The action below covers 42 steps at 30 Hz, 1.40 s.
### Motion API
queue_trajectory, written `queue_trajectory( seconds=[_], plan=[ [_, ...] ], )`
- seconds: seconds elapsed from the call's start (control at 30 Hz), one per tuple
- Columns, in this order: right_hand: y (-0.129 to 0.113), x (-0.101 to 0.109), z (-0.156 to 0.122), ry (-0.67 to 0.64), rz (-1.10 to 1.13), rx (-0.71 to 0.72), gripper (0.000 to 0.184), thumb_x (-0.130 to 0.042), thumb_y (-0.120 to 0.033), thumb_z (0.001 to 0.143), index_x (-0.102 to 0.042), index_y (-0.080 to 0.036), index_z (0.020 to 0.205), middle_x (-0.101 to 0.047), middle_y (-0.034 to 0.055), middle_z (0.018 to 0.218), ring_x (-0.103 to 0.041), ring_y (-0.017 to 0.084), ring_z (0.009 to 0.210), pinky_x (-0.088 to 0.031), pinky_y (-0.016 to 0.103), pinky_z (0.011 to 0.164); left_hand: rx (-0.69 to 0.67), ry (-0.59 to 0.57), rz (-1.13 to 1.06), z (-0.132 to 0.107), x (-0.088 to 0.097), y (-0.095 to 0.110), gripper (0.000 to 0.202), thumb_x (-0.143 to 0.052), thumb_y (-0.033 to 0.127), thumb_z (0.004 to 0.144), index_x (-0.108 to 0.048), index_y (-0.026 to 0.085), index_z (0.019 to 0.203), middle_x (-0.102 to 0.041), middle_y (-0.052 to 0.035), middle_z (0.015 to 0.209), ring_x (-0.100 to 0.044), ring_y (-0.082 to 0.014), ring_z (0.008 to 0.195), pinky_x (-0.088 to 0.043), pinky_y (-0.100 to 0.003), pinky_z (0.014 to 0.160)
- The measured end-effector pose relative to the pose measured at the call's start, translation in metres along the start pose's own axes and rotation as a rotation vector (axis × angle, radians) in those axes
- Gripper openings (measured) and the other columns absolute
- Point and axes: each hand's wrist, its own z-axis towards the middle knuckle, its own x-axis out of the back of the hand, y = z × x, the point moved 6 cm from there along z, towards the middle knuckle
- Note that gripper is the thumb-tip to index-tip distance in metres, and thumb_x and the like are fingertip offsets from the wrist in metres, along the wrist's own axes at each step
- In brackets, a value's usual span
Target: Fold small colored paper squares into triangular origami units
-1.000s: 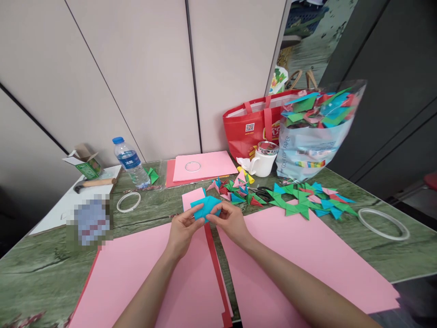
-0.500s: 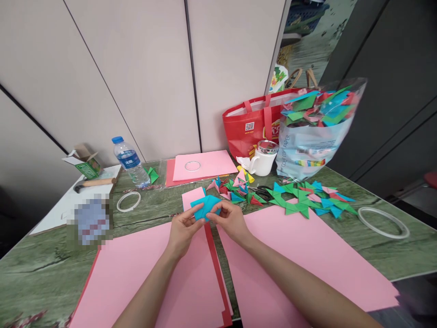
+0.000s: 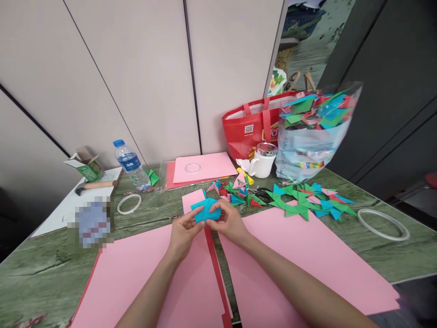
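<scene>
Between my two hands is a piece of folded blue paper [image 3: 205, 210], raised over the near edge of the small pink paper [image 3: 191, 199]. My left hand [image 3: 184, 229] pinches its left side, thumb at the lower edge. At the right side, my right hand [image 3: 230, 222] grips it with thumb and bent forefinger. Large pink sheets [image 3: 146, 273] lie under my left forearm, with red paper showing along their edge. More pink sheets [image 3: 293, 255] lie under my right forearm. Just beyond my right hand sits a pile of small folded paper pieces [image 3: 239, 189], with black scissors [image 3: 262, 195] beside it.
Star-shaped paper rings [image 3: 297, 205] and a white ring [image 3: 383, 224] lie to the right. At the back stand a white mug [image 3: 263, 161], a red bag [image 3: 241, 132] and a plastic bag of folded paper [image 3: 307, 146]. Leftward are a water bottle [image 3: 131, 166] and a hammer [image 3: 97, 184].
My right forefinger has moved over the front of the blue paper, and the paper's outline has changed slightly. Both hands keep their hold. The whole view has shifted a little.
</scene>
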Motion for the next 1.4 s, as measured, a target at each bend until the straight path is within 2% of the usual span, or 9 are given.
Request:
queue_trajectory(
  seconds=[0.23, 0.37, 0.53, 0.67, 0.77, 0.9, 1.0, 1.23, 1.4],
  plan=[
    [0.01, -0.002, 0.001, -0.078, 0.242, -0.113, 0.022, -0.057, -0.016, 0.066, -0.049, -0.02, 0.086, -0.054, 0.0003, 0.075, -0.06, 0.015, 0.068, -0.054, 0.029, 0.063, 0.037, -0.002, -0.15, 0.005, 0.004, -0.005, 0.053, -0.075, 0.019, 0.055, -0.063, 0.018, 0.106, -0.063, -0.0006, 0.071, -0.055, -0.0133, 0.064, -0.045, -0.028, 0.065],
    [0.01, 0.0, 0.004, -0.13, 0.292, -0.142, 0.024, -0.053, -0.013, 0.067, -0.047, -0.021, 0.089, -0.053, -0.0023, 0.069, -0.062, 0.014, 0.065, -0.053, 0.029, 0.061, 0.027, -0.014, -0.127, 0.005, 0.005, -0.004, 0.053, -0.073, 0.018, 0.058, -0.061, 0.018, 0.109, -0.066, -0.0022, 0.077, -0.058, -0.0152, 0.07, -0.046, -0.03, 0.07],
    [0.006, 0.004, 0.009, -0.159, 0.21, -0.098, 0.022, -0.047, -0.009, 0.065, -0.051, -0.02, 0.083, -0.054, 0.0004, 0.081, -0.058, 0.013, 0.07, -0.051, 0.027, 0.06, -0.006, -0.075, -0.064, 0.004, 0.001, 0.005, 0.053, -0.071, 0.02, 0.06, -0.06, 0.017, 0.111, -0.068, -0.0053, 0.087, -0.06, -0.0198, 0.082, -0.046, -0.032, 0.077],
    [-0.005, 0.009, 0.008, -0.137, 0.104, -0.029, 0.018, -0.055, -0.012, 0.067, -0.055, -0.02, 0.084, -0.054, 0.0056, 0.108, -0.052, 0.02, 0.101, -0.047, 0.03, 0.072, -0.008, -0.171, -0.065, 0.001, -0.007, 0.009, 0.072, -0.069, 0.017, 0.062, -0.04, 0.022, 0.129, -0.066, -0.0058, 0.097, -0.061, -0.0171, 0.079, -0.048, -0.032, 0.076],
    [-0.011, 0.005, 0.006, -0.198, -0.001, 0.041, 0.016, -0.064, -0.016, 0.064, -0.062, -0.02, 0.079, -0.056, 0.0049, 0.108, -0.051, 0.021, 0.101, -0.042, 0.033, 0.082, 0.049, -0.239, -0.057, 0.0, -0.012, 0.006, 0.081, -0.07, 0.016, 0.061, -0.032, 0.024, 0.132, -0.065, -0.0063, 0.095, -0.062, -0.0148, 0.071, -0.049, -0.032, 0.072],
    [-0.002, 0.001, 0.005, -0.215, 0.008, -0.048, 0.018, -0.065, -0.016, 0.064, -0.065, -0.02, 0.081, -0.063, 0.0016, 0.087, -0.058, 0.017, 0.08, -0.044, 0.028, 0.071, 0.109, -0.273, -0.028, -0.001, -0.013, 0.001, 0.05, -0.071, 0.02, 0.06, -0.057, 0.017, 0.108, -0.065, -0.0075, 0.093, -0.062, -0.0179, 0.077, -0.05, -0.033, 0.073],
    [0.003, 0.002, 0.005, -0.172, 0.004, -0.091, 0.018, -0.066, -0.015, 0.062, -0.066, -0.019, 0.079, -0.063, 0.0007, 0.082, -0.058, 0.016, 0.076, -0.043, 0.026, 0.067, 0.148, -0.247, -0.031, 0.0, -0.011, -0.003, 0.029, -0.069, 0.027, 0.064, -0.066, 0.013, 0.09, -0.067, -0.0068, 0.085, -0.062, -0.0196, 0.076, -0.051, -0.034, 0.071],
    [-0.004, 0.0, 0.005, -0.17, 0.013, 0.026, 0.019, -0.071, -0.015, 0.058, -0.065, -0.019, 0.076, -0.06, 0.0019, 0.086, -0.056, 0.017, 0.081, -0.042, 0.028, 0.073, 0.217, -0.144, -0.123, 0.003, -0.004, -0.015, 0.023, -0.07, 0.035, 0.061, -0.064, 0.013, 0.059, -0.063, -0.0002, 0.057, -0.059, -0.0166, 0.058, -0.052, -0.03, 0.056],
    [-0.002, 0.0, 0.004, -0.187, -0.002, -0.049, 0.021, -0.071, -0.015, 0.057, -0.064, -0.018, 0.077, -0.061, 0.0015, 0.083, -0.056, 0.016, 0.076, -0.042, 0.026, 0.068, 0.266, -0.12, -0.179, 0.002, -0.003, -0.017, 0.022, -0.075, 0.032, 0.055, -0.065, 0.012, 0.059, -0.064, -0.0005, 0.057, -0.059, -0.015, 0.056, -0.051, -0.029, 0.055]
  ],
)
